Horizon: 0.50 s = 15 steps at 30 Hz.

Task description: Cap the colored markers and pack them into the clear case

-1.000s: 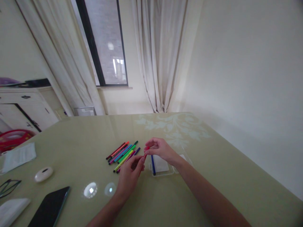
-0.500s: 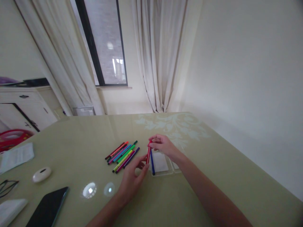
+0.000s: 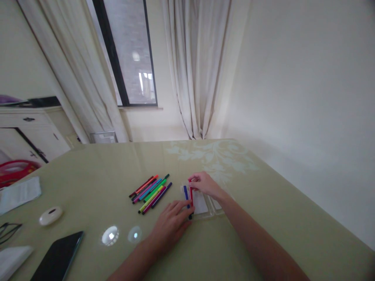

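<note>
A red felt-tip pen (image 3: 191,194) lies over the left part of a clear plastic case (image 3: 205,216), just right of a blue felt-tip pen (image 3: 185,191). At its upper end, the thumb and fingers of my right hand (image 3: 205,183) pinch the red pen. My left hand (image 3: 172,218) has its fingertips closed on the red pen's lower end and covers part of the blue pen. White card (image 3: 200,203) shows inside the case. Left of the hands, several coloured felt-tip pens (image 3: 152,192) lie side by side on the table.
On the left of the table (image 3: 102,168) are a black phone (image 3: 58,255), a white oval object (image 3: 50,216), a paper sheet (image 3: 20,195), dark-framed glasses (image 3: 10,232) and a white block-like object (image 3: 14,259). A wall (image 3: 307,117) runs along the right side.
Both hands have brought the red pen down and rightward, from left of the blue pen to its right. My left hand has turned more palm-down over the pens' lower ends.
</note>
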Each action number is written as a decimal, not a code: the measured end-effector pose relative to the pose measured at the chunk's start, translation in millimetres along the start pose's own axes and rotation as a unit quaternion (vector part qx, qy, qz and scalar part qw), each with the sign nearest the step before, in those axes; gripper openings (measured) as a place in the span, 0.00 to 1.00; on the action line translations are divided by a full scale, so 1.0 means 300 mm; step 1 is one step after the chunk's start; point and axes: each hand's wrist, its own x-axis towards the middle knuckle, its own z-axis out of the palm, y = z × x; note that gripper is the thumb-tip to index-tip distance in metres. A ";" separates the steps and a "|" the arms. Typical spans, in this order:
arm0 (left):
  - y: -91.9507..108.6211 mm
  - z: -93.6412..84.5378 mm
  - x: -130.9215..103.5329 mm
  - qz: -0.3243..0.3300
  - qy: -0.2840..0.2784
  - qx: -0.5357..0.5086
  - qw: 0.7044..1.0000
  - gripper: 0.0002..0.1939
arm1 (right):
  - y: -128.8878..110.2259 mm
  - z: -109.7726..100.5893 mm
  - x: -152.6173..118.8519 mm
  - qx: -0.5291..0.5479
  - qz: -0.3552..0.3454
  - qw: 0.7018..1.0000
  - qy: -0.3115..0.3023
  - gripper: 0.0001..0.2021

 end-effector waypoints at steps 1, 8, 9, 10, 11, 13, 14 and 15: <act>0.001 0.001 0.000 0.000 -0.002 -0.001 1.000 0.24 | -0.001 -0.005 -0.001 -0.003 -0.001 1.000 -0.004 0.08; 0.003 -0.001 -0.001 -0.008 -0.008 0.001 1.000 0.24 | 0.009 -0.008 -0.002 -0.007 -0.015 1.000 -0.021 0.09; 0.004 -0.003 0.000 -0.005 -0.011 0.001 1.000 0.22 | 0.012 -0.003 -0.002 -0.023 -0.024 0.999 -0.024 0.09; 0.005 -0.005 0.001 -0.002 -0.014 0.001 1.000 0.21 | 0.014 0.002 -0.001 -0.041 -0.034 0.998 -0.027 0.09; 0.007 -0.006 0.003 0.001 -0.017 0.001 1.000 0.20 | 0.015 0.005 -0.001 -0.060 -0.042 0.997 -0.027 0.09; 0.010 -0.008 0.007 0.006 -0.022 0.003 1.000 0.19 | 0.012 0.008 -0.002 -0.093 -0.051 0.994 -0.026 0.09; 0.011 -0.007 0.008 0.008 -0.024 0.005 1.000 0.18 | 0.008 0.008 -0.004 -0.109 -0.051 0.992 -0.027 0.09; 0.012 -0.006 0.009 0.010 -0.026 0.006 1.000 0.18 | 0.003 0.006 -0.006 -0.125 -0.049 0.991 -0.027 0.09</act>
